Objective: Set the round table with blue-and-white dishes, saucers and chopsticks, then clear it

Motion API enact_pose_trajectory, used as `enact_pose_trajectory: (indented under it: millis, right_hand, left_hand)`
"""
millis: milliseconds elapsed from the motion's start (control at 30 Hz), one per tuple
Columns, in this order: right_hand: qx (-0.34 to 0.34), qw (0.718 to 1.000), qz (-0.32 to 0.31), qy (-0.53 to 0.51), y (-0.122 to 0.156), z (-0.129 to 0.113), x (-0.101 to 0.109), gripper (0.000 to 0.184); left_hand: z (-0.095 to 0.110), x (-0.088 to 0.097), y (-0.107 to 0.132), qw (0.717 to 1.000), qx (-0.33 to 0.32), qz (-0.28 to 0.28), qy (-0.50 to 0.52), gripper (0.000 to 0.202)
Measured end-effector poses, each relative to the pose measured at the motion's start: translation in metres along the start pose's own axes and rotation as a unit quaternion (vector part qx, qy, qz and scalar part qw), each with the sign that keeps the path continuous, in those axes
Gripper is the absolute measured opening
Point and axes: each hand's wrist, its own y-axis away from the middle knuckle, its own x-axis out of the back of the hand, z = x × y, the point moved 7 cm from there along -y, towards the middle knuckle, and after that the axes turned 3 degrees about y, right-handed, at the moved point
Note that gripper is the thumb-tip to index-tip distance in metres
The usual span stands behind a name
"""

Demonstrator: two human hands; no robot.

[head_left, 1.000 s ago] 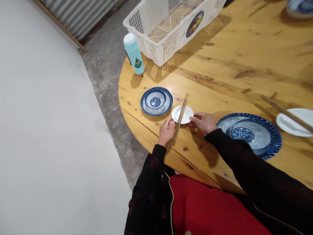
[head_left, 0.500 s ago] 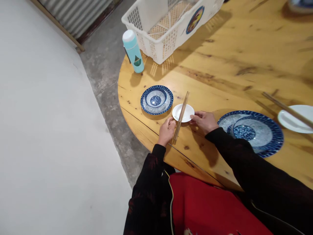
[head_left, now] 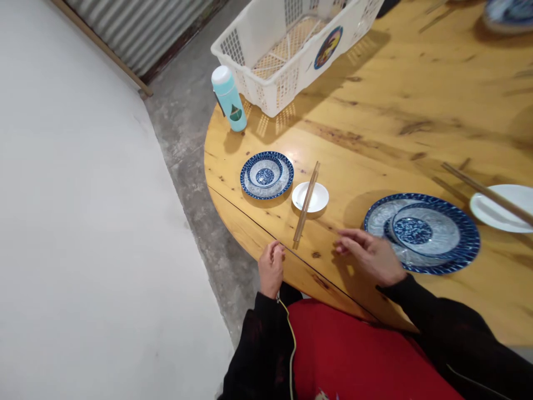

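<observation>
A small white dish (head_left: 320,198) stands on the wooden table, with a pair of chopsticks (head_left: 306,206) lying across it and their near ends pointing at me. My left hand (head_left: 271,269) is at the table's front edge, loosely curled and holding nothing. Over the table, right of the chopsticks, my right hand (head_left: 370,256) is empty, its thumb and fingers slightly apart. It partly covers the near-left rim of a blue-and-white plate (head_left: 468,236) bearing a bowl (head_left: 445,230). Left of the dish sits another patterned plate (head_left: 288,173) with a bowl (head_left: 265,176) on it.
A light-blue bottle (head_left: 231,105) stands near the table's left edge, beside a white plastic basket (head_left: 287,89). At the right, another white dish (head_left: 483,210) has chopsticks (head_left: 487,191) across it. A white wall (head_left: 83,222) rises to the left.
Both hands have let go of the white dish and chopsticks and drawn back toward me, the right one also moving rightward. The dish and chopsticks stay on the table.
</observation>
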Motion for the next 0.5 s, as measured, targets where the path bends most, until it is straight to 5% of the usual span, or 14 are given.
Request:
enact_pose_trajectory:
  millis: [233,500]
  right_hand:
    - [-0.081,0.990,-0.117,0.018,0.072,0.034,-0.022,0.054]
    - [0.044,0.984,-0.142,0.101,0.059,0.001,-0.003,0.045]
  left_hand:
    - [-0.038,0.009,0.064,0.997,0.052,0.061,0.021,0.041]
    - [-0.029,-0.010,0.094,0.996,0.052,0.076,0.012,0.038]
